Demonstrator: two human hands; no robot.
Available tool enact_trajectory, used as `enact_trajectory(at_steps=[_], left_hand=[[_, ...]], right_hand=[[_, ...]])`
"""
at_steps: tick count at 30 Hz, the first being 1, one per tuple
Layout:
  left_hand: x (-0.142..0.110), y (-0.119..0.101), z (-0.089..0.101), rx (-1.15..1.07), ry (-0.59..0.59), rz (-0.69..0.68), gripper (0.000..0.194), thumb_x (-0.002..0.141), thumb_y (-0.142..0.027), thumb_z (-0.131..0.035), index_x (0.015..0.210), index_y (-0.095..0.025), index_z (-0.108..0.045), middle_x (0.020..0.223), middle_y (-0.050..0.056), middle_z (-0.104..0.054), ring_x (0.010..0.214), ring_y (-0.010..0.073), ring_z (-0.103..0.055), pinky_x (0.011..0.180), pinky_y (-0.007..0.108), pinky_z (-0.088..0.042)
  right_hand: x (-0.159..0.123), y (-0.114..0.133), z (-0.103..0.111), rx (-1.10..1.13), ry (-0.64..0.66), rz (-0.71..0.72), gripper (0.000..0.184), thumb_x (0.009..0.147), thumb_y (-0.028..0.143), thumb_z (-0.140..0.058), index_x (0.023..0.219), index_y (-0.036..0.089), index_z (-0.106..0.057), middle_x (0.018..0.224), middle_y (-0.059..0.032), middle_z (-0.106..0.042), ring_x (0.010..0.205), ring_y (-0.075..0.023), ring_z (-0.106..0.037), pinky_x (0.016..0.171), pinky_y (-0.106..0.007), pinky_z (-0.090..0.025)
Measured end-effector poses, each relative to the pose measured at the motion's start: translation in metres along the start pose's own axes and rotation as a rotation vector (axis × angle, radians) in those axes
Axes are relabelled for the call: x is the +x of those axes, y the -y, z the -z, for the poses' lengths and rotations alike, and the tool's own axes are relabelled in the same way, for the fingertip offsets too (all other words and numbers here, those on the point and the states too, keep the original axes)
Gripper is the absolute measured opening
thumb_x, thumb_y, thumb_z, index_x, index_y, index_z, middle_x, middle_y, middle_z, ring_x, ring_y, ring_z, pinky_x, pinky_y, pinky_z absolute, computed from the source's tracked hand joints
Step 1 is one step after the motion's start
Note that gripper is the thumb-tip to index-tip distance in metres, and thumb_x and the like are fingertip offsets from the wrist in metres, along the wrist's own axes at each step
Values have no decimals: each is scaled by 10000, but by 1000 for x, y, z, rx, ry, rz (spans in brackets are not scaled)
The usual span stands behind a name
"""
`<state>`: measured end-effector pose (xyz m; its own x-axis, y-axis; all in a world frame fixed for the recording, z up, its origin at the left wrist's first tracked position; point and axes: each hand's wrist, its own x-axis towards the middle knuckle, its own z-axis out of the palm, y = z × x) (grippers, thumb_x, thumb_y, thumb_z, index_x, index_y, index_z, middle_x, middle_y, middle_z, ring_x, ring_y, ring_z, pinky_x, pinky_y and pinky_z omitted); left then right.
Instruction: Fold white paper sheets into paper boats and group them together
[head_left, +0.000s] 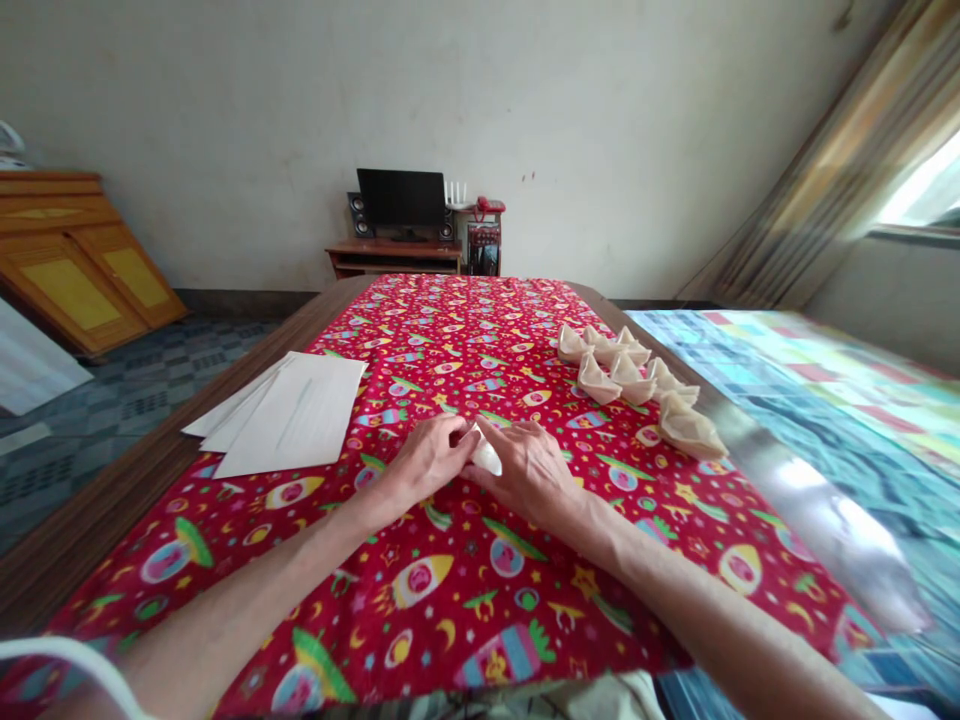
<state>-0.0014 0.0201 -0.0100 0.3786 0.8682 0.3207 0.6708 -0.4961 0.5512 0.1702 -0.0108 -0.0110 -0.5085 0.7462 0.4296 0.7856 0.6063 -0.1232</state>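
Observation:
Between my two hands, over the middle of the cloth, is a small piece of folded paper (487,456), off-white and mostly covered by my fingers. My left hand (433,452) pinches its left side with thumb and forefinger. From the right, my right hand (531,462) wraps its fingers around the other side. Several boat-shaped folded papers (631,378) stand in a cluster to the right, cream in colour with pointed ends. Over on the left lies a fanned stack of flat paper sheets (296,415), away from both hands.
A red patterned cloth (420,640) covers most of the brown wooden table (97,530). Beyond its far end stand a monitor (402,200) and a low desk (395,258). A bed with a blue patterned cover (750,370) adjoins on the right; a wooden cabinet (71,265) is at left.

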Motion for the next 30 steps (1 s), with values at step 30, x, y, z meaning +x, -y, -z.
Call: enact_trajectory(at_steps=[30], left_hand=[[-22,10,-2,147,-15,-301,311,902,-197,-451,1201,-226,-532,1097,64,-547,1047,207,-524,934,354,-446]], right_hand=[[-2,-27,-14,128,-81,-60,112,868,253,-528,860,192,-621,786,-30,-582,733,-141,-522,673,-234,-362]])
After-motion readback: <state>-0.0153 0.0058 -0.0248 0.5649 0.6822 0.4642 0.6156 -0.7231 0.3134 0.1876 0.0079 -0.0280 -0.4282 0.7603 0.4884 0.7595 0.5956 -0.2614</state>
